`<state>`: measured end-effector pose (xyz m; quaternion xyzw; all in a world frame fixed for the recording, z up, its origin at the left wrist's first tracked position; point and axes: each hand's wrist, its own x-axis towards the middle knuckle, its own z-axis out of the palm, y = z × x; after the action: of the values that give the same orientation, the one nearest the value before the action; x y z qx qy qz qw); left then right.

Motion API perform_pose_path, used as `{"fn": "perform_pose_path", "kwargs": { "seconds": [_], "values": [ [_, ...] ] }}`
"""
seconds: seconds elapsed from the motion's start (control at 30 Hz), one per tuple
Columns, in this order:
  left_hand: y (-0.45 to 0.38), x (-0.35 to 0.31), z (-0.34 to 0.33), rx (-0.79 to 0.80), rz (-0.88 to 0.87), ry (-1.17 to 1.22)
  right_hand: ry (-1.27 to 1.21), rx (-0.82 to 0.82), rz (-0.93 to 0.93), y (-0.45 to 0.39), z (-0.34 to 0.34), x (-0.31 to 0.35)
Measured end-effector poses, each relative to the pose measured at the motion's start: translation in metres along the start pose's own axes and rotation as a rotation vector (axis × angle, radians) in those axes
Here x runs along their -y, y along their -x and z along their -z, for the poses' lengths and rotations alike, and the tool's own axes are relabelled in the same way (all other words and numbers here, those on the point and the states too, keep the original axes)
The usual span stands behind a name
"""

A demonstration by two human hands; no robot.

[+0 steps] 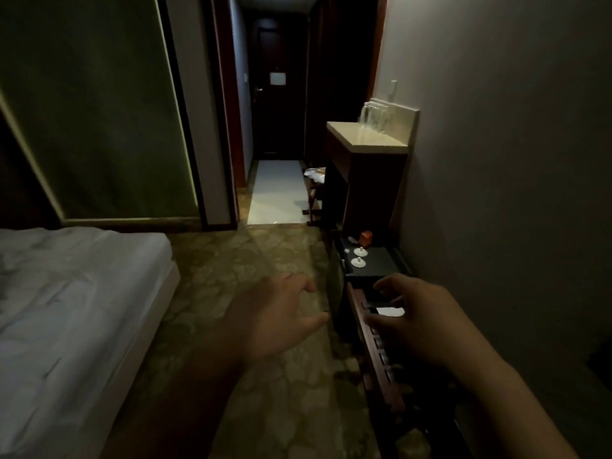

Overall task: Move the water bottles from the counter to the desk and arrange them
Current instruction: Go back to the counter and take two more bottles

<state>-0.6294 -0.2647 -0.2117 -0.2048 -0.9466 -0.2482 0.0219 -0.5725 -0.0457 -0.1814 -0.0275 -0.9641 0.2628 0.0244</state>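
Note:
Several clear water bottles stand in a blurred cluster at the back of a pale counter against the right wall, well ahead of me. My left hand is stretched out low over the carpet, fingers spread, holding nothing. To its right, my right hand is also spread and empty, hovering over the dark wooden desk that runs along the right wall. Both hands are far short of the bottles.
A black tray on the desk holds two white lidded cups and an orange packet. A white bed fills the left. Patterned carpet runs between bed and desk toward a dark hallway with a door. A luggage rack stands before the counter.

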Motion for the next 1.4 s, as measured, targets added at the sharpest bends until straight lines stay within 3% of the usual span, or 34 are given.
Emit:
{"fn": "perform_pose_path", "kwargs": {
  "seconds": [0.17, 0.43, 0.57, 1.0, 1.4],
  "values": [
    [-0.109, 0.091, 0.003, -0.034, -0.014, 0.008, 0.055, 0.066, 0.037, -0.148, -0.047, 0.017],
    [-0.358, 0.208, 0.057, -0.095, -0.105, 0.049, 0.044, -0.073, -0.032, -0.401, -0.055, 0.049],
    [-0.471, 0.239, 0.074, -0.068, -0.182, 0.033, 0.028, -0.077, -0.089, -0.498, -0.047, 0.044],
    [-0.875, 0.319, 0.03, 0.054, -0.347, -0.097, -0.02, -0.217, -0.242, -0.872, -0.052, -0.045],
    [-1.204, 0.402, 0.048, -0.024, -0.366, -0.156, 0.006, -0.335, -0.25, -1.214, -0.022, -0.057]
  ]
}}
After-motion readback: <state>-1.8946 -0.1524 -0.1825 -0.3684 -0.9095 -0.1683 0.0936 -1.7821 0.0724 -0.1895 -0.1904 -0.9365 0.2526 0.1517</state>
